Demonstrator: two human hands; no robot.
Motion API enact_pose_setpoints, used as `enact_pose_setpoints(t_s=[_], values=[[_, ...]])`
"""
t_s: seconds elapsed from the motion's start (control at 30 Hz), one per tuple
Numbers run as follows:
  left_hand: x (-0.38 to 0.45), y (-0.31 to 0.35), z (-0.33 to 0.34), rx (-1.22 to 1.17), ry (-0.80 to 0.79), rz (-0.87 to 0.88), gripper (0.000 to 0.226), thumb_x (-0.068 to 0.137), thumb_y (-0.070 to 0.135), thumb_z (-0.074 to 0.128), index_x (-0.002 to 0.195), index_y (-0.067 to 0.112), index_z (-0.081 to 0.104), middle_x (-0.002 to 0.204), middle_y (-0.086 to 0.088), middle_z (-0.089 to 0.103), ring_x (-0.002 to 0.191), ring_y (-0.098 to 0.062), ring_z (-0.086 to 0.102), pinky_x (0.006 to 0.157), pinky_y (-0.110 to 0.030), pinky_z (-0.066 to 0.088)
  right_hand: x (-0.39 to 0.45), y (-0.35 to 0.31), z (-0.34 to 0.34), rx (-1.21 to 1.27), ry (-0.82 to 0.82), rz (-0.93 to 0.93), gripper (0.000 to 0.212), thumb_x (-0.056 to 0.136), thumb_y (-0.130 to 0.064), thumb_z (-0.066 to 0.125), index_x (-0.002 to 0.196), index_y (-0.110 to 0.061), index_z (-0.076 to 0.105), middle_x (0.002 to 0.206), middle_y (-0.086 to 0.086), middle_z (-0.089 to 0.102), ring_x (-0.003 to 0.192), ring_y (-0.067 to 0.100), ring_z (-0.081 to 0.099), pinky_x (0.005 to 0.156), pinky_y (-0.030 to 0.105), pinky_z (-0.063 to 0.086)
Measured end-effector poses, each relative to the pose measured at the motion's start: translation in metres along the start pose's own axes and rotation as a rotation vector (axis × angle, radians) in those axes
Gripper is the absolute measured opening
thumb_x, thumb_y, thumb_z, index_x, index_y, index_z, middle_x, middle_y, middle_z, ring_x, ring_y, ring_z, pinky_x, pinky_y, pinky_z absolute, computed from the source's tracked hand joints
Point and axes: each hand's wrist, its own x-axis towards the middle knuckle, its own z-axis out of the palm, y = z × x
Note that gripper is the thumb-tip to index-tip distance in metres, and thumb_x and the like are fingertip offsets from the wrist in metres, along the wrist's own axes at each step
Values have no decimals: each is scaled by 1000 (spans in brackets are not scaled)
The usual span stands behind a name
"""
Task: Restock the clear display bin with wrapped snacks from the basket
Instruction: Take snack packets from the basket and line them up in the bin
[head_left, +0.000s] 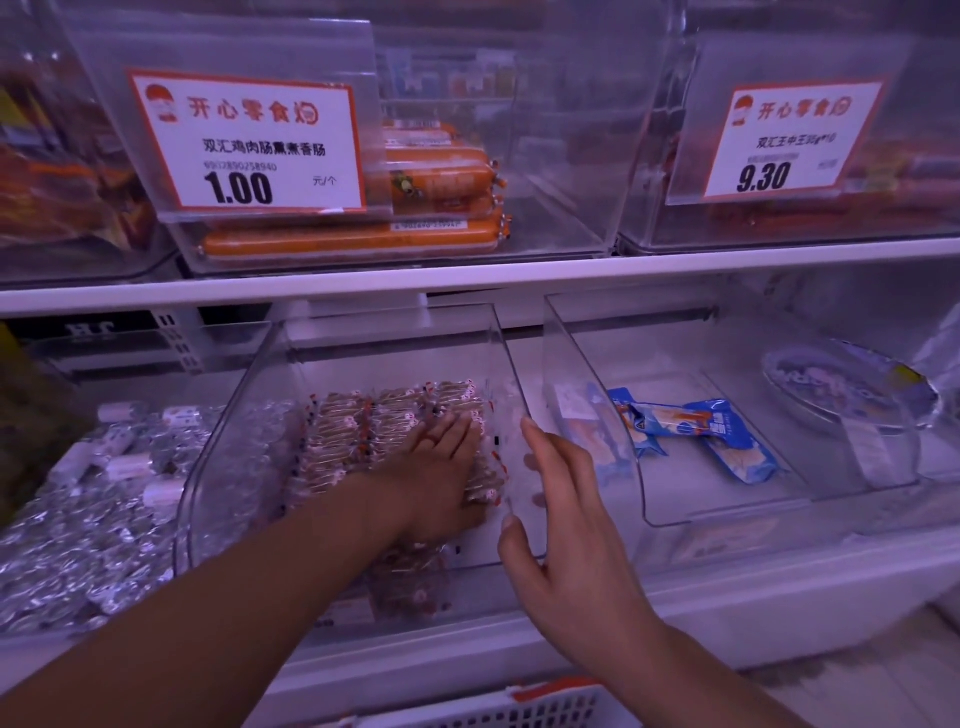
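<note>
The clear display bin (218, 467) sits on the lower shelf at centre, holding rows of small clear-wrapped brown snacks (363, 421) with red and white ends. My left hand (441, 467) reaches into the bin and lies flat on the snacks, fingers straight, a ring on one finger. My right hand (561, 499) is at the bin's right wall, fingers extended along the clear plastic, thumb near the front edge. The basket (519, 709), white with a red rim, shows only as a strip at the bottom edge; what it holds is hidden.
A second clear bin (727, 509) to the right holds blue snack packets (696, 426). Silver foil-wrapped items (93, 499) fill the bin on the left. On the upper shelf stand bins of orange sausages (363, 241) with white price cards (249, 145).
</note>
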Motion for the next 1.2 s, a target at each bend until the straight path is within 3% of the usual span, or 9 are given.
enact_pose_setpoints(t_s=[0.23,0.53,0.67,0.73,0.83,0.93,1.03,1.1,1.2], values=[[1,1,-5,37,6,9,91,98,55,41,155,12,-17,164,-6,-20,151,-19,-17,124,-43,1,0,2,2,-10,21,-1,77,86,-26,48,153,-40,13,141,-21,27,126,2,44,98,19,42],[-1,-4,-8,-91,-59,25,107,89,69,47,154,17,-19,161,1,-26,148,-14,-24,124,-42,-3,0,4,2,-7,8,3,78,86,-27,48,154,-39,12,139,-21,27,126,0,43,98,15,40],[-3,-9,-13,-161,18,79,105,88,63,57,157,16,-7,166,-5,-13,152,-18,-11,125,-40,3,0,4,2,-6,3,2,77,87,-27,47,154,-36,12,141,-16,30,127,1,43,99,18,41],[-10,-7,-18,-236,60,100,100,88,56,62,158,16,3,167,-5,-2,153,-17,-1,123,-29,4,0,4,1,2,0,5,76,87,-26,47,155,-33,14,141,-14,30,128,2,43,100,22,43],[-32,-4,-30,-429,242,175,64,93,30,65,150,16,38,156,-3,36,144,-15,32,116,-15,19,-3,2,-2,-4,-14,4,73,89,-26,48,155,-27,16,141,-12,30,130,4,42,103,24,40],[-65,3,-33,-502,325,240,31,92,17,53,120,16,67,128,3,62,120,-12,56,105,-21,39,-10,-1,-5,3,-3,-1,68,91,-26,47,153,-23,21,144,-9,31,133,7,40,109,23,36],[-87,16,-28,-414,87,243,36,98,36,42,108,15,70,115,-4,68,110,-19,61,100,-33,44,-21,-3,-7,-20,15,-30,65,91,-23,49,152,-17,27,145,-4,33,137,9,36,114,22,29],[-90,17,-30,-403,-32,143,57,100,59,30,108,16,66,116,-10,66,110,-22,59,103,-35,43,-25,-3,-8,-41,14,-50,61,93,-20,49,151,-14,30,146,-1,34,139,10,34,115,24,28],[-93,6,-38,-417,-65,-14,84,77,85,12,107,23,60,125,-8,61,116,-22,55,105,-33,39,-30,-3,-8,-65,3,-39,59,95,-19,49,151,-15,30,148,-2,33,140,10,33,116,25,27]])
